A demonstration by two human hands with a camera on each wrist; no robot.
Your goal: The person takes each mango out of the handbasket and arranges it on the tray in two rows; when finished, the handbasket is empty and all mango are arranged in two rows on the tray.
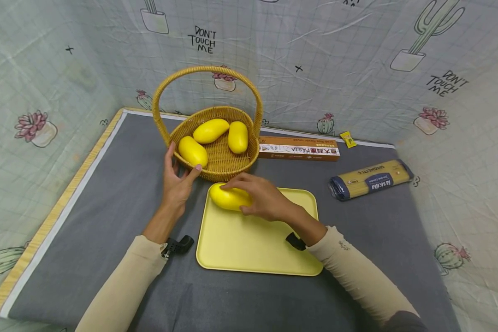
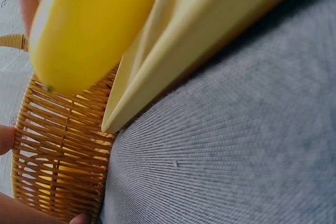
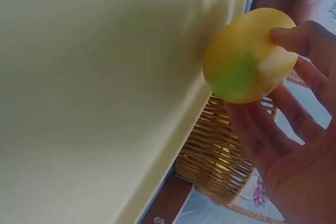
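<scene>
R hand (image 1: 263, 196) w/ mango (image 1: 228, 198) (yel.), nr. basket (image 1: 222, 174)

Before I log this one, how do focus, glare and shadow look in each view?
Head view: fairly sharp, lettering on the spaghetti packet legible; left wrist view: the held yellow fruit looks soft with a pale sheen, while ribbing on the grey cloth shows clearly mid-frame; right wrist view: dim and soft, a shadow on the yellow tray beside that fruit.
</scene>
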